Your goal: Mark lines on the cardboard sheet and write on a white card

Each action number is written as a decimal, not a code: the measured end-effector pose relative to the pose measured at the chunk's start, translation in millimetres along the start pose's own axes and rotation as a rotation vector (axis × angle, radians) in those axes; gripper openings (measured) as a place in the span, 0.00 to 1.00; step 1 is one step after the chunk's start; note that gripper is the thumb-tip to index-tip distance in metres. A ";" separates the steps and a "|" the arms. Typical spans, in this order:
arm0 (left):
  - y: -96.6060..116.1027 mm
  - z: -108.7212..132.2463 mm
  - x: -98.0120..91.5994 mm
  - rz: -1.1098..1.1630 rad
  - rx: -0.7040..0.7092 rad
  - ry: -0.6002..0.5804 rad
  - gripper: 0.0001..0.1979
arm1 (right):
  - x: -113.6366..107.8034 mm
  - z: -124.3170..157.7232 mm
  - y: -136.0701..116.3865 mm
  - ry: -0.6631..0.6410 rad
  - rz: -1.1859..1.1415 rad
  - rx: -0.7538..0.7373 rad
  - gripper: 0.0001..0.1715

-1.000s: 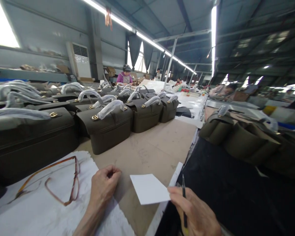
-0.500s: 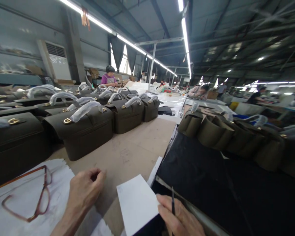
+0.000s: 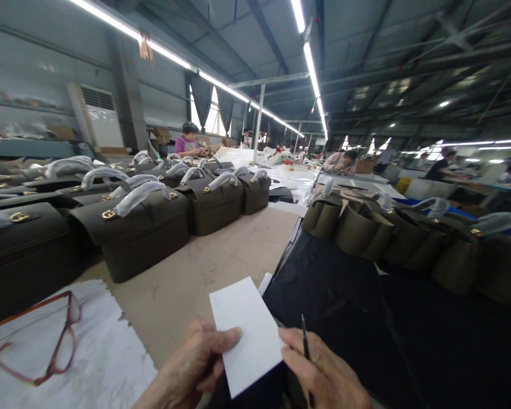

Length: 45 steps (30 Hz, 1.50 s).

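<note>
A white rectangular card (image 3: 251, 324) is held between both hands at the bottom centre. My left hand (image 3: 196, 358) grips its left edge, thumb on top. At the card's right edge, my right hand (image 3: 319, 369) pinches it between thumb and fingers. A thin dark pointed tool (image 3: 305, 338) also sits in my right hand, tip upward. Brown-framed glasses (image 3: 62, 355) lie on white paper (image 3: 106, 341) at the lower left.
Dark olive bags (image 3: 145, 233) with wrapped handles fill the left side. More olive bags (image 3: 361, 227) line the right, behind black material (image 3: 344, 301). Brown board (image 3: 174, 284) covers the middle. A person in purple (image 3: 187, 142) sits farther back, with others beyond.
My left hand has moved right from over the brown board and taken hold of the card's left edge. The card has shifted slightly up and right in view.
</note>
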<state>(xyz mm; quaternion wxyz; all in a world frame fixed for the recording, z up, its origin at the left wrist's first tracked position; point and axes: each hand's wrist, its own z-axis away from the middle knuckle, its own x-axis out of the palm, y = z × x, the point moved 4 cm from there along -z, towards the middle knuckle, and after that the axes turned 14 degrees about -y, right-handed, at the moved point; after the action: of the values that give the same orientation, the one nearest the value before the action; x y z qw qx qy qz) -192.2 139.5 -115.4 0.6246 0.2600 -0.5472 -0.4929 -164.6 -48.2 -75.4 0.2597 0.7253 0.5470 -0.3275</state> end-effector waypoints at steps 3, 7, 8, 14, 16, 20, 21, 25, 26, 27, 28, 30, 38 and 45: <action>-1.0 -1.1 -8.1 0.071 0.077 0.120 0.25 | -4.3 -11.5 26.8 0.048 -0.085 0.095 0.12; 1.1 -2.7 -13.3 0.146 0.153 0.184 0.26 | 8.6 -24.2 86.6 -0.066 -0.154 0.423 0.06; 1.6 -3.8 -13.6 0.165 0.176 0.171 0.26 | 15.4 -26.7 101.6 -0.122 -0.157 0.536 0.06; -0.9 -8.0 -16.9 0.223 0.223 0.076 0.23 | 55.9 -49.6 145.1 -0.385 -0.009 0.838 0.07; -2.6 -8.4 -18.7 0.222 0.228 0.060 0.21 | 64.1 -56.7 147.6 -0.392 0.014 0.831 0.08; -5.0 -9.7 -21.8 0.218 0.246 0.034 0.18 | 70.9 -59.2 151.7 -0.345 0.018 0.825 0.07; -5.4 -10.0 -22.1 0.220 0.249 0.031 0.18 | 71.2 -58.3 152.7 -0.313 0.006 0.814 0.07; -4.9 -9.2 -21.1 0.236 0.261 0.038 0.17 | 71.2 -55.8 155.2 -0.136 -0.078 0.697 0.11; -4.5 -8.7 -20.3 0.237 0.258 0.041 0.17 | 71.3 -56.0 155.8 -0.097 -0.095 0.653 0.13; -4.1 -8.2 -19.6 0.241 0.254 0.043 0.17 | 71.7 -56.5 156.7 -0.068 -0.108 0.602 0.14; -3.5 -7.8 -18.9 0.242 0.252 0.041 0.16 | 72.0 -57.4 157.8 -0.052 -0.117 0.543 0.16; -2.6 -7.4 -18.4 0.244 0.251 0.041 0.16 | 72.2 -59.0 162.0 -0.048 -0.134 0.425 0.16; -0.3 -8.2 -16.3 0.246 0.237 0.066 0.21 | 64.2 -65.7 176.8 -0.056 -0.013 -0.109 0.16; -0.4 -9.8 -18.4 0.253 0.223 0.082 0.19 | 95.9 -79.2 179.2 -0.536 0.107 -0.365 0.22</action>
<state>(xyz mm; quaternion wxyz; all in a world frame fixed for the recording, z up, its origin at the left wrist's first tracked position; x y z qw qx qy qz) -181.6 153.9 -126.3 0.6707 0.2768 -0.6009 -0.3354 41.1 22.0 -93.4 0.5371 0.5825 0.4699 -0.3892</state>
